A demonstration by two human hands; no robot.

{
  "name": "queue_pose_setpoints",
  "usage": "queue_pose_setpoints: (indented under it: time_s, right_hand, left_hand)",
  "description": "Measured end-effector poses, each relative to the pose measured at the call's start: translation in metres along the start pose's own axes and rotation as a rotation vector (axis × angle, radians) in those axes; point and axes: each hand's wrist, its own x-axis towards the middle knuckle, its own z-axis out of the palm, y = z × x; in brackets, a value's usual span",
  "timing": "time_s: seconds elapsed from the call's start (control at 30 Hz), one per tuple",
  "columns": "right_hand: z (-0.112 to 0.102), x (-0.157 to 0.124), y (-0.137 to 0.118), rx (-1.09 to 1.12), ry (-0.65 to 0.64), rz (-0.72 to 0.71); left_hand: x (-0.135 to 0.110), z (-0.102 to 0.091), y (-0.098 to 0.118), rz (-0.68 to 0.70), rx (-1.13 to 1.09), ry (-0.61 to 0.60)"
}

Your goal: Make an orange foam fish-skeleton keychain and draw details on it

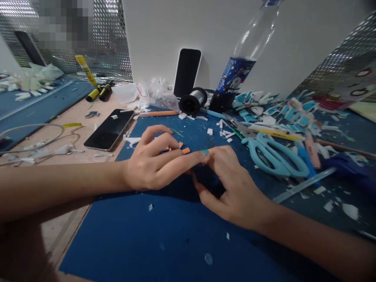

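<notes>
My left hand (155,160) reaches in from the left, its fingers bent over the blue mat (129,235) and its thumb hidden. Its index fingertip meets the fingers of my right hand (235,184), where a small teal patch shows; whether it is a nail or a piece I cannot tell. The thumb and index finger of my right hand are curled toward each other in a pinch. Anything between the two hands is hidden by the fingers. Small orange pieces (185,150) lie on the mat just behind my left fingers.
Light blue scissors (276,156) and a yellow cutter (276,134) lie at the right, before a heap of blue and white scraps (296,113). A Pepsi bottle (235,74), a wire spool (193,100) and a propped phone (187,72) stand behind. Another phone (108,130) lies left.
</notes>
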Motion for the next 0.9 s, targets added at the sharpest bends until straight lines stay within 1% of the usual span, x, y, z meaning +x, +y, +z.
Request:
queue_pose_setpoints:
  time_s: [0.1,0.23,0.37,0.5,0.57,0.67,0.73,0.8,0.9]
  right_hand:
    - [0.001,0.0,0.0,-0.02,-0.012,-0.001]
    - [0.0,0.001,0.001,-0.03,-0.021,-0.032]
    - [0.0,0.001,0.001,-0.055,0.034,-0.042]
    - [0.0,0.0,0.001,-0.068,0.074,-0.032]
    - [-0.001,-0.001,0.001,-0.074,0.09,-0.018]
    - [0.0,-0.001,0.001,-0.073,0.114,-0.017]
    - [0.0,-0.001,0.002,-0.066,0.135,-0.015]
    - [0.001,-0.001,0.002,-0.065,0.152,-0.008]
    - [0.001,0.0,0.002,-0.071,0.155,0.017]
  left_hand:
    - [-0.001,0.0,-0.001,0.009,-0.031,0.009]
    - [-0.001,0.001,-0.005,-0.043,-0.11,0.005]
    - [0.0,-0.001,-0.009,-0.083,-0.181,-0.05]
    - [0.001,-0.001,-0.008,-0.067,-0.175,-0.04]
    - [0.0,0.0,-0.006,-0.103,-0.198,-0.046]
    - [0.0,0.003,-0.006,-0.199,-0.231,-0.063]
    - [-0.001,0.006,-0.007,-0.233,-0.251,-0.069]
    - [-0.001,0.009,-0.009,-0.254,-0.281,-0.117]
    - [-0.001,0.012,-0.01,-0.302,-0.303,-0.228]
